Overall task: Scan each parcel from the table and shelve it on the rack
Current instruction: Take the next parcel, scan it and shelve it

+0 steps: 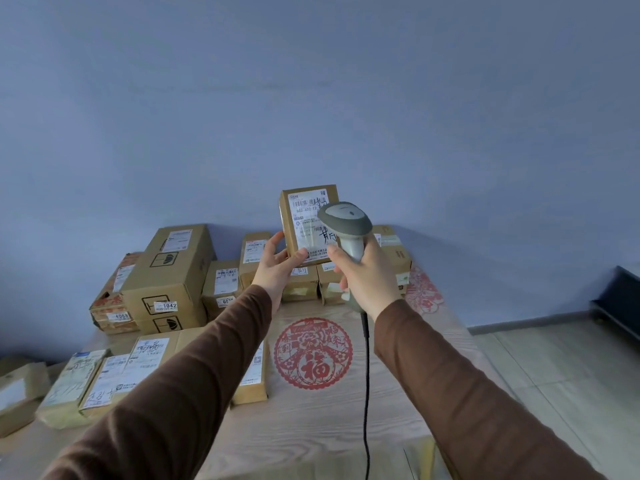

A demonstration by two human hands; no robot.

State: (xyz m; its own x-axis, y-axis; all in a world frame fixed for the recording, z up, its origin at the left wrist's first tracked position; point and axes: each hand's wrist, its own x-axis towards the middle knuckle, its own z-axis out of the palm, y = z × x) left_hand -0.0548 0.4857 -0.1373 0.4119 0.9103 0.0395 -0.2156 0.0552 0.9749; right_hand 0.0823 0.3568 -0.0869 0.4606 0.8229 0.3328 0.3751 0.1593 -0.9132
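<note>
Gripping a parcel (309, 223) and scanner (347, 226), both hands above a wood-grain table (311, 420) against a blue wall (311, 98).

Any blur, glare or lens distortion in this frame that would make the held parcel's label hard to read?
Head view: light is soft and even, with no glare on the held parcel; its label is fairly sharp, though the scanner in the right hand hides part. Wide-angle bending curves the table edges; the lower-left corner is smeared.
</note>
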